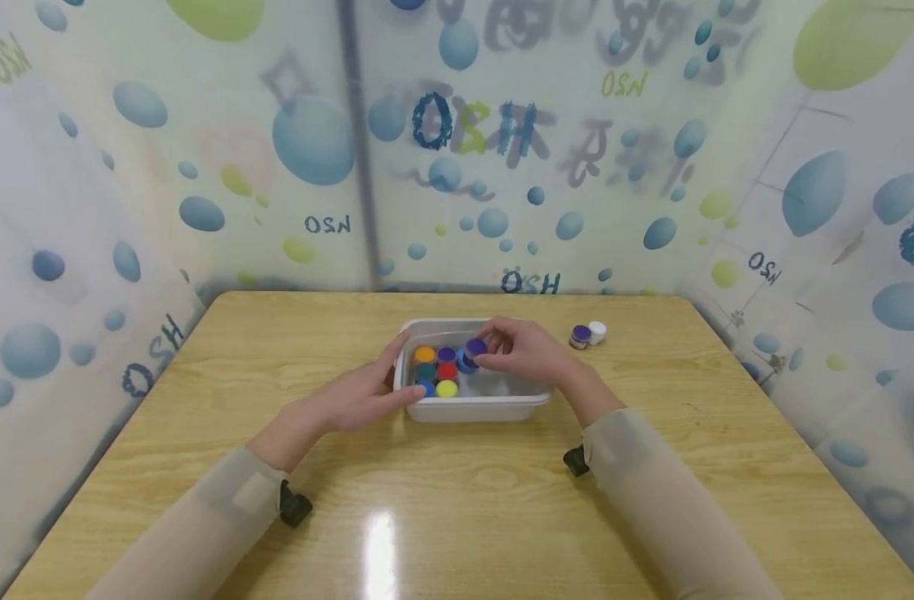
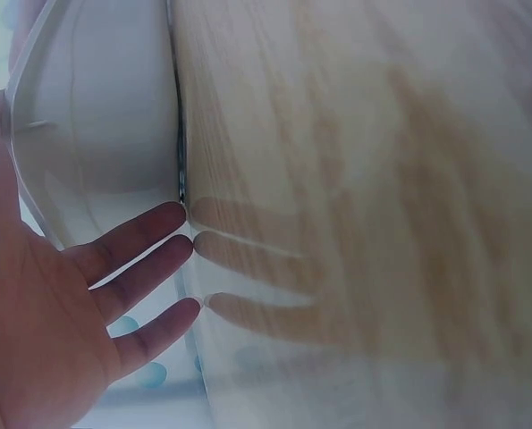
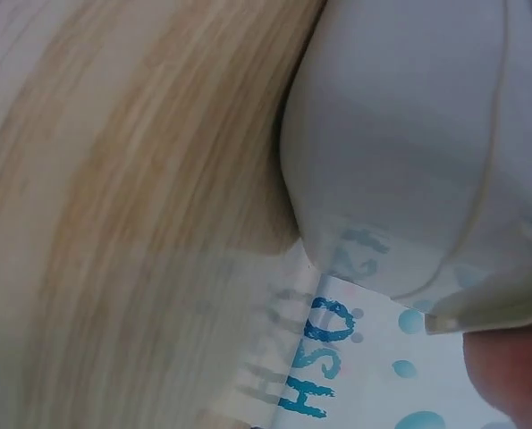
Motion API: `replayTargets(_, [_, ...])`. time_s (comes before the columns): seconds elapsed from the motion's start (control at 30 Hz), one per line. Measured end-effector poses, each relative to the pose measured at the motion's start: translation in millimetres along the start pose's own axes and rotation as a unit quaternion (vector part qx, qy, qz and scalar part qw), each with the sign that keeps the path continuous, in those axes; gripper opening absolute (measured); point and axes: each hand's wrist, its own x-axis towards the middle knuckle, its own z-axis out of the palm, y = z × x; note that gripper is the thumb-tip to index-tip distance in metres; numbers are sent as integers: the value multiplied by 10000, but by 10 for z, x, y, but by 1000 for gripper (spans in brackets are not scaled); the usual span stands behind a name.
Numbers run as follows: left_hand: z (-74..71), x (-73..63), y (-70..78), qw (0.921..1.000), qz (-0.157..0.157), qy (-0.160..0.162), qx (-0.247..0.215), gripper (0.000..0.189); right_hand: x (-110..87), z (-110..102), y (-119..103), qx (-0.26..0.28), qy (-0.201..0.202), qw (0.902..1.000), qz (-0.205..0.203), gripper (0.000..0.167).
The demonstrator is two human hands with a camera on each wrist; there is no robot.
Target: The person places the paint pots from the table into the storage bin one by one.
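A white plastic tub (image 1: 473, 411) stands on the table, with small paint jars in its left half. Their lids are orange (image 1: 424, 355), purple, teal, red (image 1: 447, 372), yellow (image 1: 447, 389) and blue. Over the middle of the tub my right hand (image 1: 527, 350) pinches a purple-lidded paint jar (image 1: 476, 347), which overlaps a blue-lidded jar (image 1: 464, 362). My left hand (image 1: 359, 396) lies along the tub's left end, its thumb at the front rim. In the left wrist view its fingers (image 2: 145, 268) stretch beside the tub wall, tips at the tabletop.
Behind the right hand, another purple-lidded jar (image 1: 580, 337) and a white-lidded jar (image 1: 597, 332) stand together on the wooden table (image 1: 457, 500). Printed wall panels (image 1: 457, 208) rise at the table's back and sides.
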Motion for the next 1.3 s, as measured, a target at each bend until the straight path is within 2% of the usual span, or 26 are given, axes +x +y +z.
replayTargets(0.27, [-4,8,7,10000,9,14,19,106,15,43,19,-650,-236,9975,153,32])
replayTargets(0.67, [-1,7,8,10000,8,16,11,105,30,57,-25,-1520,-741,9853,262,33])
replayTargets(0.93, [3,25,-4,10000,55,9,8,106,26,51,-73,-1670,-863,9815,376,33])
replayTargets(1.3, [3,18,-1,10000,6,-9,41,107,14,46,-87,-1616,-870,9822,409,28])
